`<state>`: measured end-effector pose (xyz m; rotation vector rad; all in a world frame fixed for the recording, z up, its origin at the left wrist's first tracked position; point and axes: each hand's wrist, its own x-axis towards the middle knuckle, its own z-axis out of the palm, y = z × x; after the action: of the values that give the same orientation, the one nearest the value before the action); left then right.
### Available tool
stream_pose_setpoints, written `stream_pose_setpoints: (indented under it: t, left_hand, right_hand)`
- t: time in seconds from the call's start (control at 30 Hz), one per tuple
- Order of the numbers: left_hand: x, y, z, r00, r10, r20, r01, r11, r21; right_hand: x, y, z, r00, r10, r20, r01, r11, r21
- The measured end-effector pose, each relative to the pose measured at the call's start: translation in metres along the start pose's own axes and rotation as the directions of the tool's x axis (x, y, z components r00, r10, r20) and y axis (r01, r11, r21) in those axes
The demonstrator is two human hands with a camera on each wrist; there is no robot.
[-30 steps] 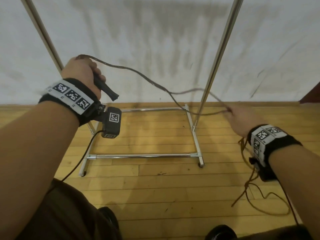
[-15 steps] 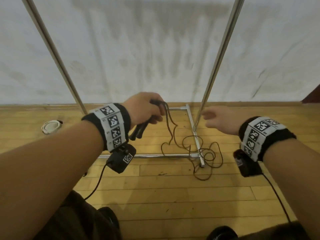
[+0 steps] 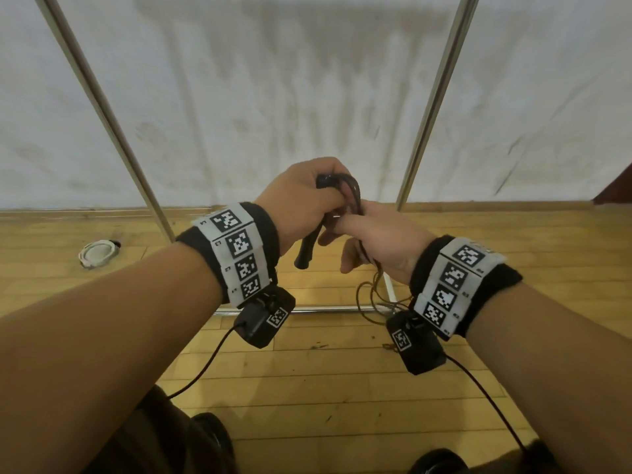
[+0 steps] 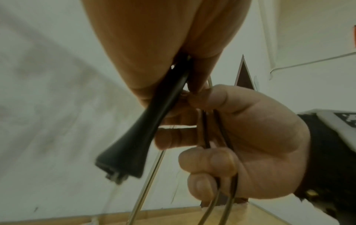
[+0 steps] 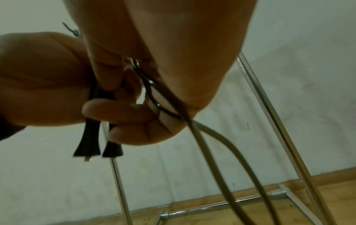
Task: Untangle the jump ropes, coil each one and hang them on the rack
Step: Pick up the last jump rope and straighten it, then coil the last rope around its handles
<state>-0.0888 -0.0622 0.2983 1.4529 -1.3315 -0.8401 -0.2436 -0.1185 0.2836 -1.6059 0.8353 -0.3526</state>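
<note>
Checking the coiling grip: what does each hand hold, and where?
Left hand grips both black handles; right hand fingers curl round the jump rope cord strands.

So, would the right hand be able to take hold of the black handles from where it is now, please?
Probably yes: the right hand touches the left hand, which grips the handles; their lower ends hang bare, but the right hand already holds rope strands.

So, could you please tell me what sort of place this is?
Probably a gym or sports hall: a wood-strip floor, a plain white wall, a bare metal rack, and a jump rope in the person's hands.
</note>
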Motion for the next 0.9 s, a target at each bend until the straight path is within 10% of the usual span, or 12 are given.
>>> stream_pose_setpoints:
  t: [0.33, 0.43, 0.6, 0.77, 0.83, 0.9]
  left_hand:
    - [0.011, 0.02, -0.003, 0.95, -0.105, -0.293, -0.076, 0.835, -0.545]
    - [0.015, 0.019, 0.006, 0.913, -0.218, -0.345, -0.104, 0.692, -0.714]
    - [0.017, 0.006, -0.002, 0.917, -0.201, -0.343, -0.098, 0.722, -0.685]
    - [0.015, -0.008, -0.024, 0.965, -0.103, -0.239, -0.004, 0.912, -0.41]
    - [0.013, -0.004, -0.042, 0.992, -0.007, -0.125, 0.011, 0.999, 0.032]
    - [0.007, 0.006, -0.053, 0.993, 0.002, 0.115, -0.067, 0.82, 0.569]
  right_hand:
    - [-0.005, 0.001, 0.003, 0.999, -0.032, 0.035, 0.036, 0.992, -0.12]
    - [-0.005, -0.001, 0.007, 0.997, -0.029, 0.078, 0.027, 0.999, 0.033]
    - [-0.003, -0.003, 0.001, 0.999, -0.02, 0.031, 0.013, 0.977, 0.212]
    - [-0.004, -0.004, -0.02, 0.998, 0.007, 0.059, -0.015, 0.991, 0.135]
    - [-0.004, -0.006, -0.026, 0.996, 0.045, 0.082, -0.046, 0.999, 0.007]
    - [-0.004, -0.006, -0.027, 0.99, 0.089, 0.106, -0.072, 0.986, -0.151]
